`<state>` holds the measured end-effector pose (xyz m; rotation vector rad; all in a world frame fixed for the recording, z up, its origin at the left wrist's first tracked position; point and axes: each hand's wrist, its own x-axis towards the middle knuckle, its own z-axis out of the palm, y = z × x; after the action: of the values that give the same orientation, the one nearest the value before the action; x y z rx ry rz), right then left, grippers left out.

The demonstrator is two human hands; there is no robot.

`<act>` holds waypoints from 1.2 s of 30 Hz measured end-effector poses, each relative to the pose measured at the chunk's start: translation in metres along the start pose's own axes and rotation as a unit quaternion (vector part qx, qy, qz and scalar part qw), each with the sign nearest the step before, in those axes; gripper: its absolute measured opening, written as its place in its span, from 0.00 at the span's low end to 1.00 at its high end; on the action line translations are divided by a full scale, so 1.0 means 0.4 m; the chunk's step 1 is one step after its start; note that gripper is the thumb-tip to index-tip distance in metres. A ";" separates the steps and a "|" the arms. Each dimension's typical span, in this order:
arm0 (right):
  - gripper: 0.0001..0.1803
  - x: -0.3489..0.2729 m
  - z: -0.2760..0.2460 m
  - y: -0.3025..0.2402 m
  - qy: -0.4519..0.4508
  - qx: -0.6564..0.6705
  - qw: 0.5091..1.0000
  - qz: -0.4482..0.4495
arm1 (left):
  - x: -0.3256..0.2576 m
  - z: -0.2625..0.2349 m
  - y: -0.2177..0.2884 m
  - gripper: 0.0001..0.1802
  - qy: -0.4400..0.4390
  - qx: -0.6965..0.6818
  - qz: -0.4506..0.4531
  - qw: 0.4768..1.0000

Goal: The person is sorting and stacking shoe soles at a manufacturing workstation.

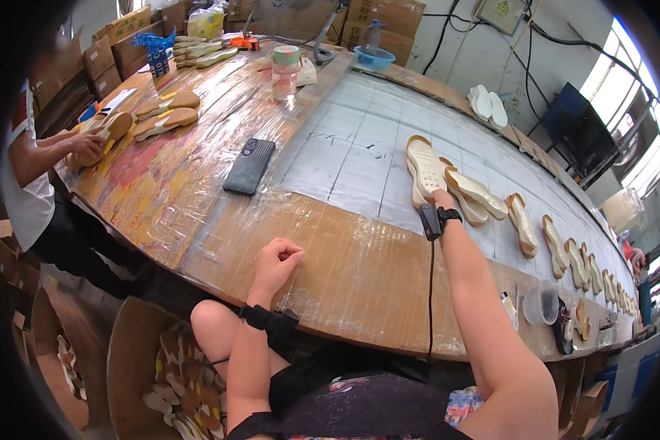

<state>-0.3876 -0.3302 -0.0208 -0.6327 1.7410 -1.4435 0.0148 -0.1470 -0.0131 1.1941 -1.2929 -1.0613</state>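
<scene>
My right hand [442, 199] reaches out over the table and grips the near end of a cream shoe sole [425, 167] with a tan rim. Its fingertips are partly hidden against the sole. Touching that sole on the right is another pair of soles, the upper one [477, 192] lying tilted across the lower. My left hand [277, 264] hovers by the front edge of the brown, film-covered table board [337, 271]. Its fingers are curled in with the thumb against them, and nothing shows between them. Both wrists wear black straps with small devices.
A row of soles [555, 246] runs off to the right. A dark phone [250, 167] and a lidded jar [285, 77] stand left of centre. Another person's hand [88, 143] handles soles at far left. A carton [128, 359] of soles sits below; a cable hangs from my right wrist.
</scene>
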 end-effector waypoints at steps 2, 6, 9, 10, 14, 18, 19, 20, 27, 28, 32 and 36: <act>0.20 -0.011 -0.025 0.003 -0.172 0.126 0.971 0.105 | 0.001 -0.001 -0.004 0.04 0.003 0.009 -0.005 1.000; 0.19 -0.132 -0.072 -0.012 -0.272 0.339 0.858 0.273 | -0.003 0.003 0.012 0.05 0.003 0.021 -0.037 0.999; 0.18 -0.294 -0.089 -0.036 -0.322 0.374 0.805 0.329 | -0.008 0.035 0.061 0.08 -0.031 -0.004 -0.084 0.996; 0.18 -0.346 -0.093 -0.047 -0.301 0.367 0.817 0.327 | -0.012 0.054 0.082 0.12 -0.059 -0.028 -0.119 0.991; 0.19 -0.516 -0.109 -0.083 -0.406 0.358 0.763 0.353 | -0.029 0.141 0.186 0.37 -0.151 -0.217 -0.128 0.956; 0.23 -0.621 -0.109 -0.114 -0.442 0.204 0.855 0.181 | -0.044 0.217 0.268 0.38 -0.062 -0.284 -0.076 0.954; 0.25 -0.642 -0.106 -0.117 -0.417 0.130 0.897 0.074 | -0.044 0.227 0.280 0.36 -0.035 -0.331 -0.081 0.939; 0.25 -0.663 -0.103 -0.118 -0.397 0.121 0.906 0.085 | -0.042 0.238 0.289 0.36 -0.013 -0.385 -0.076 0.920; 0.43 -0.785 -0.092 -0.107 -0.173 -0.067 0.838 -0.513 | -0.035 0.261 0.308 0.27 0.097 -0.499 -0.062 0.859; 0.47 -0.793 -0.085 -0.107 -0.239 0.012 0.865 -0.442 | -0.039 0.265 0.308 0.26 0.128 -0.510 -0.075 0.847; 0.49 -0.804 -0.067 -0.110 -0.280 0.142 0.897 -0.312 | -0.058 0.289 0.301 0.26 0.097 -0.481 -0.016 0.871; 0.48 -0.795 -0.083 -0.117 -0.279 0.123 0.891 -0.338 | -0.072 0.284 0.308 0.27 0.046 -0.487 0.020 0.872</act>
<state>-0.2353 -0.0744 0.1049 -1.4412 0.8904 -1.6650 -0.1090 -0.1087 0.0973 0.4231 -0.5312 -1.3555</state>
